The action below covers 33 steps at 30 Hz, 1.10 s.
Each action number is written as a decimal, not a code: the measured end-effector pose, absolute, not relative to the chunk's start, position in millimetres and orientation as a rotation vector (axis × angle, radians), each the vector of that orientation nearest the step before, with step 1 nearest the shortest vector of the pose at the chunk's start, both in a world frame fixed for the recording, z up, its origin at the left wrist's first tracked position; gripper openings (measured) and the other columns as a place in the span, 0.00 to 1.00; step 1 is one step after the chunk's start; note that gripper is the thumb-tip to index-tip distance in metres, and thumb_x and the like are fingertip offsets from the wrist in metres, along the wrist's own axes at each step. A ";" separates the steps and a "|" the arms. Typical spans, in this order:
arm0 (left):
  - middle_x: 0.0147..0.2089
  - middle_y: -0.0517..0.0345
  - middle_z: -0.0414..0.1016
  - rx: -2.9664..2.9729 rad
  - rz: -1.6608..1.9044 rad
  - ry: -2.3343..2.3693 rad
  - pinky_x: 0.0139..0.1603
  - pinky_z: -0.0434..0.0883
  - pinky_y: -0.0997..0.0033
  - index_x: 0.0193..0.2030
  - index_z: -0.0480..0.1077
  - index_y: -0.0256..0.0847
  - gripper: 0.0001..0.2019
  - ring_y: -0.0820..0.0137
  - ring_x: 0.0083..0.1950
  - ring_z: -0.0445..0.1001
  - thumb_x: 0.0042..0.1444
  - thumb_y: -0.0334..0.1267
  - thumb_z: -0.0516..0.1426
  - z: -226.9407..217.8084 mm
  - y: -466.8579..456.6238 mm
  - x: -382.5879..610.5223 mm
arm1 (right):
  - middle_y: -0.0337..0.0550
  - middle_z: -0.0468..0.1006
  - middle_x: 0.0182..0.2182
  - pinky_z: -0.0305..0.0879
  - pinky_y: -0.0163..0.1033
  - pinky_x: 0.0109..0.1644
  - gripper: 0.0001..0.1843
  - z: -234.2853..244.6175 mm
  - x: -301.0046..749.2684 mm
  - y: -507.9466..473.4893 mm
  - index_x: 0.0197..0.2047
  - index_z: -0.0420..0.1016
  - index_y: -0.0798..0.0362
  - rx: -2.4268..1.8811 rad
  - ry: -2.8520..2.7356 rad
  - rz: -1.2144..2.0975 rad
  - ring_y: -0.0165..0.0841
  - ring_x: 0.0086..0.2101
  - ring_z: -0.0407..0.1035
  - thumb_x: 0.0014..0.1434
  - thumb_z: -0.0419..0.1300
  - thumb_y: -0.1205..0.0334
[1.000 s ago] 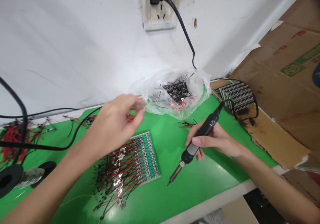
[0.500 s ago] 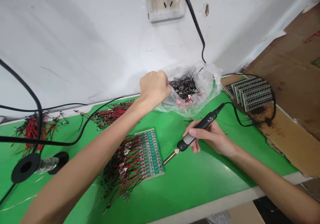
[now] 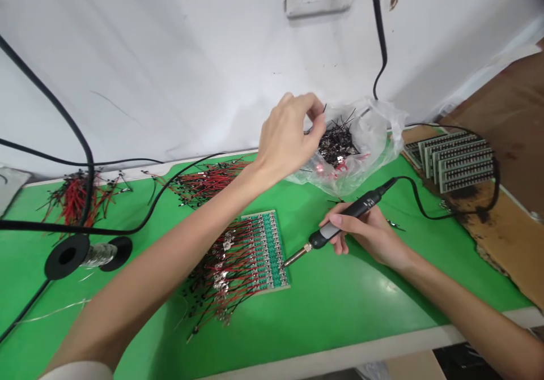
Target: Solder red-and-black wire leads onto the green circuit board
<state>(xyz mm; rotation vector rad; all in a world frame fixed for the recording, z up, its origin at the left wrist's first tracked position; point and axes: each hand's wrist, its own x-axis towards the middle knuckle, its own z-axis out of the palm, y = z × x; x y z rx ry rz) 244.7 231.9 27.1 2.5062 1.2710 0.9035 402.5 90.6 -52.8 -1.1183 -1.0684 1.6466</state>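
Note:
My left hand (image 3: 289, 133) is raised over the near side of a clear plastic bag (image 3: 382, 125), thumb and forefinger pinched on a thin black wire (image 3: 325, 108), of which only a short end shows. Black wires (image 3: 339, 142) lie heaped inside the bag. In my right hand (image 3: 369, 233) is a soldering iron (image 3: 346, 220), held like a pen. Its tip points down-left at the right edge of a green circuit board (image 3: 274, 244); whether it touches I cannot tell. Red and black wires (image 3: 229, 278) run from the board's left side, partly behind my left forearm.
A solder spool (image 3: 66, 257) stands at the left. Behind it lie two piles of red and black wires (image 3: 72, 199), (image 3: 210, 180). Black cables (image 3: 140, 221) cross the green mat (image 3: 340, 312). Several finished-looking boards (image 3: 465, 167) lean on scorched cardboard (image 3: 508, 233) at the right.
My left hand has gone from a closed fist beside the bag to a lifted pinch with a black wire end showing. The view has shifted left; my right hand still holds the soldering iron.

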 end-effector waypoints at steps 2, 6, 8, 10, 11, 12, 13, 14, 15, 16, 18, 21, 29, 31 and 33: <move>0.47 0.61 0.78 2.477 1.073 1.092 0.54 0.70 0.68 0.46 0.71 0.40 0.09 0.72 0.51 0.75 0.69 0.37 0.50 37.1 213.7 228.1 | 0.42 0.82 0.22 0.71 0.33 0.21 0.14 -54.3 401.5 90.2 0.34 0.83 0.57 -1.129 -1.064 1.644 0.31 0.19 0.76 0.58 0.69 0.53; 0.41 0.61 0.75 2.396 1.127 1.007 0.50 0.73 0.70 0.44 0.69 0.41 0.05 0.74 0.43 0.75 0.70 0.35 0.52 38.9 171.9 181.9 | 0.42 0.82 0.22 0.72 0.33 0.22 0.14 -56.6 400.8 88.9 0.34 0.84 0.57 -1.152 -1.060 1.643 0.31 0.20 0.76 0.59 0.69 0.53; 0.39 0.60 0.74 2.381 1.047 1.033 0.46 0.73 0.69 0.44 0.69 0.41 0.03 0.73 0.41 0.74 0.68 0.34 0.54 29.3 153.2 157.0 | 0.42 0.81 0.22 0.72 0.33 0.22 0.14 -57.4 401.0 88.0 0.35 0.84 0.57 -1.158 -1.065 1.635 0.32 0.20 0.76 0.59 0.68 0.53; 0.42 0.58 0.74 2.359 1.000 1.052 0.47 0.72 0.69 0.47 0.69 0.41 0.04 0.72 0.44 0.74 0.67 0.31 0.55 15.9 137.7 134.2 | 0.42 0.81 0.22 0.72 0.33 0.22 0.13 -57.9 400.7 87.2 0.35 0.84 0.56 -1.164 -1.066 1.616 0.32 0.20 0.76 0.59 0.68 0.53; 0.43 0.57 0.74 2.363 0.961 1.055 0.49 0.72 0.69 0.47 0.69 0.41 0.05 0.72 0.46 0.73 0.67 0.30 0.55 8.8 131.3 124.3 | 0.42 0.81 0.21 0.72 0.34 0.22 0.13 -58.0 400.1 87.0 0.35 0.84 0.56 -1.170 -1.062 1.603 0.32 0.20 0.76 0.59 0.68 0.53; 0.45 0.57 0.73 2.371 0.928 1.057 0.49 0.72 0.70 0.48 0.69 0.41 0.07 0.72 0.47 0.73 0.66 0.28 0.55 1.9 125.7 115.5 | 0.42 0.81 0.21 0.73 0.34 0.22 0.13 -57.9 399.0 86.9 0.35 0.84 0.55 -1.176 -1.054 1.586 0.32 0.20 0.76 0.59 0.68 0.53; 0.46 0.56 0.72 2.379 0.893 1.074 0.50 0.71 0.71 0.49 0.69 0.41 0.08 0.73 0.48 0.72 0.66 0.27 0.55 -4.6 121.0 108.1 | 0.42 0.81 0.20 0.73 0.34 0.22 0.13 -57.7 397.6 87.1 0.35 0.84 0.55 -1.182 -1.044 1.565 0.32 0.20 0.76 0.59 0.68 0.53; 0.47 0.56 0.71 2.390 0.863 1.083 0.50 0.71 0.72 0.50 0.70 0.41 0.09 0.74 0.49 0.72 0.66 0.26 0.55 -10.4 117.0 102.0 | 0.42 0.81 0.20 0.73 0.34 0.22 0.13 -57.3 395.8 87.5 0.35 0.85 0.55 -1.186 -1.028 1.541 0.32 0.19 0.76 0.59 0.68 0.53; 0.48 0.56 0.71 2.396 0.830 1.090 0.50 0.71 0.74 0.51 0.70 0.41 0.10 0.75 0.49 0.71 0.66 0.26 0.55 -15.5 113.6 97.0 | 0.42 0.82 0.20 0.73 0.34 0.22 0.12 -56.8 393.7 88.1 0.34 0.85 0.55 -1.188 -1.011 1.516 0.32 0.19 0.75 0.58 0.68 0.53; 0.49 0.56 0.71 2.400 0.803 1.085 0.50 0.71 0.74 0.52 0.71 0.41 0.12 0.75 0.49 0.71 0.65 0.25 0.55 -19.9 110.7 93.2 | 0.42 0.82 0.20 0.73 0.34 0.21 0.12 -56.3 391.6 89.0 0.34 0.85 0.55 -1.189 -0.995 1.495 0.32 0.19 0.75 0.58 0.69 0.53; 0.50 0.56 0.72 2.400 0.778 1.046 0.51 0.71 0.75 0.56 0.70 0.42 0.16 0.76 0.49 0.72 0.65 0.24 0.56 -26.8 105.9 88.3 | 0.43 0.82 0.21 0.74 0.34 0.21 0.11 -55.4 387.6 91.2 0.34 0.85 0.55 -1.192 -0.973 1.467 0.33 0.19 0.76 0.58 0.69 0.55; 0.49 0.58 0.75 2.358 0.852 1.028 0.52 0.72 0.73 0.61 0.69 0.43 0.21 0.76 0.48 0.73 0.63 0.23 0.58 -33.9 100.1 85.0 | 0.43 0.83 0.22 0.73 0.33 0.21 0.10 -54.9 384.2 94.1 0.34 0.85 0.55 -1.200 -0.965 1.453 0.33 0.20 0.76 0.58 0.69 0.56; 0.42 0.63 0.79 2.165 0.936 1.230 0.49 0.74 0.76 0.61 0.67 0.42 0.20 0.79 0.41 0.76 0.64 0.26 0.59 -39.5 89.9 86.2 | 0.47 0.84 0.23 0.75 0.34 0.23 0.10 -57.3 389.0 93.6 0.36 0.87 0.55 -1.210 -0.980 1.447 0.36 0.21 0.78 0.59 0.68 0.56; 0.41 0.63 0.80 2.168 0.926 1.254 0.49 0.75 0.76 0.60 0.67 0.42 0.19 0.79 0.41 0.77 0.64 0.27 0.59 -38.6 88.8 88.3 | 0.47 0.84 0.23 0.75 0.34 0.22 0.10 -58.1 389.8 94.0 0.37 0.87 0.54 -1.204 -1.007 1.439 0.36 0.21 0.79 0.59 0.68 0.57; 0.40 0.63 0.80 2.202 0.944 1.269 0.49 0.76 0.74 0.57 0.69 0.41 0.17 0.78 0.40 0.77 0.63 0.27 0.60 -37.9 87.6 90.4 | 0.47 0.85 0.23 0.76 0.35 0.22 0.09 -59.1 390.5 94.6 0.38 0.87 0.53 -1.190 -1.032 1.446 0.37 0.22 0.79 0.60 0.68 0.57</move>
